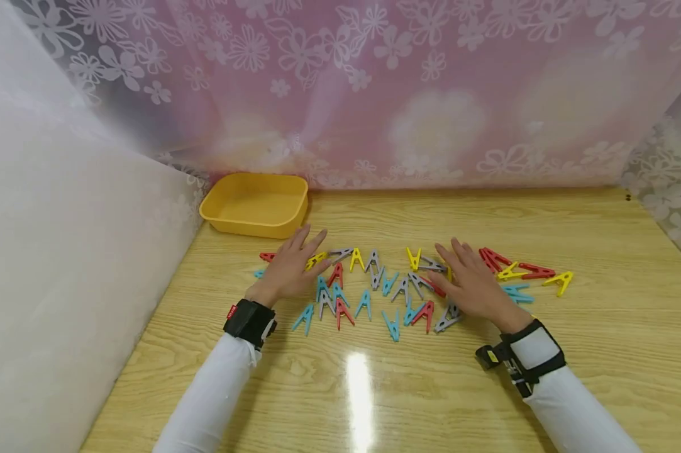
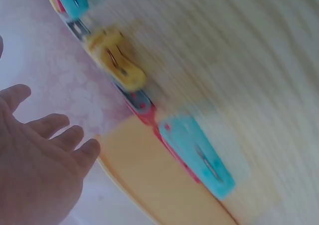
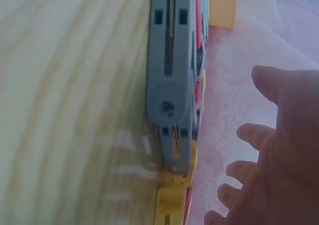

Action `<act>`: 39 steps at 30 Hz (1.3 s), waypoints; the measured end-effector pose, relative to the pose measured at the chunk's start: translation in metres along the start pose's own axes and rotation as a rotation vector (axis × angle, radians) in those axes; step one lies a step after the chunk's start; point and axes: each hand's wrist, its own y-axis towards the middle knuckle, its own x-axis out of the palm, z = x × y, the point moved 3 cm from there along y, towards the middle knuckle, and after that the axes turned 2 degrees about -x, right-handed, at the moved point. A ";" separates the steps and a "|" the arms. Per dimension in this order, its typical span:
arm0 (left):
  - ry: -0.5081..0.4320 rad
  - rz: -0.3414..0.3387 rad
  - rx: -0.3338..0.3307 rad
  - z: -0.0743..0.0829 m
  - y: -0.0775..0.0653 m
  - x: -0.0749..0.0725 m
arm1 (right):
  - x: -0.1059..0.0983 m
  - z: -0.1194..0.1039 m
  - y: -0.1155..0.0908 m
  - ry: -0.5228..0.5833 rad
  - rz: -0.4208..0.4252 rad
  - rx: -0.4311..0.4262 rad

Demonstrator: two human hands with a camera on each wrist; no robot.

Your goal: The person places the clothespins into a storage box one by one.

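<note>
Many plastic clothespins in red, yellow, grey and blue lie spread over the wooden table, among them a blue clothespin and a yellow clothespin near the middle. My left hand is over the left end of the spread, fingers extended and holding nothing; it partly hides a few pins. In the left wrist view, a blue clothespin lies close to the camera. Over the right part of the spread is my right hand, fingers spread and also without a pin. The right wrist view shows a grey clothespin beside it.
A yellow plastic basin stands at the back left of the table, just beyond my left fingertips. Behind the table hangs a pink flowered curtain. A white sheet borders the left side.
</note>
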 end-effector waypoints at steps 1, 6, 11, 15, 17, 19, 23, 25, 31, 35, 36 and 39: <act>0.002 0.008 -0.006 -0.003 0.000 -0.002 | 0.000 -0.001 0.001 0.003 0.001 -0.002; 0.011 0.045 -0.036 -0.017 0.001 -0.010 | 0.002 -0.006 0.012 0.011 -0.003 -0.027; 0.015 0.070 -0.057 -0.032 -0.001 -0.016 | 0.003 -0.013 0.023 -0.019 -0.010 -0.064; 0.003 0.088 -0.075 -0.042 -0.005 -0.021 | 0.004 -0.019 0.033 -0.031 -0.017 -0.075; 0.004 0.094 -0.084 -0.048 -0.007 -0.022 | 0.005 -0.022 0.037 -0.032 -0.023 -0.074; 0.013 0.104 -0.095 -0.053 -0.009 -0.024 | 0.008 -0.026 0.042 -0.040 -0.023 -0.077; 0.030 0.121 -0.110 -0.062 -0.012 -0.027 | 0.013 -0.034 0.049 -0.031 -0.033 -0.081; 0.035 0.129 -0.113 -0.066 -0.013 -0.029 | 0.015 -0.037 0.052 -0.024 -0.035 -0.090; 0.055 0.171 -0.126 -0.080 -0.016 -0.034 | 0.021 -0.046 0.062 0.006 -0.048 -0.108; 0.043 0.179 -0.162 -0.089 -0.019 -0.037 | 0.024 -0.054 0.068 0.020 -0.076 -0.115; 0.040 0.178 -0.171 -0.091 -0.019 -0.037 | 0.025 -0.055 0.070 0.025 -0.083 -0.115; 0.041 0.168 -0.192 -0.096 -0.019 -0.036 | 0.029 -0.059 0.074 0.028 -0.088 -0.127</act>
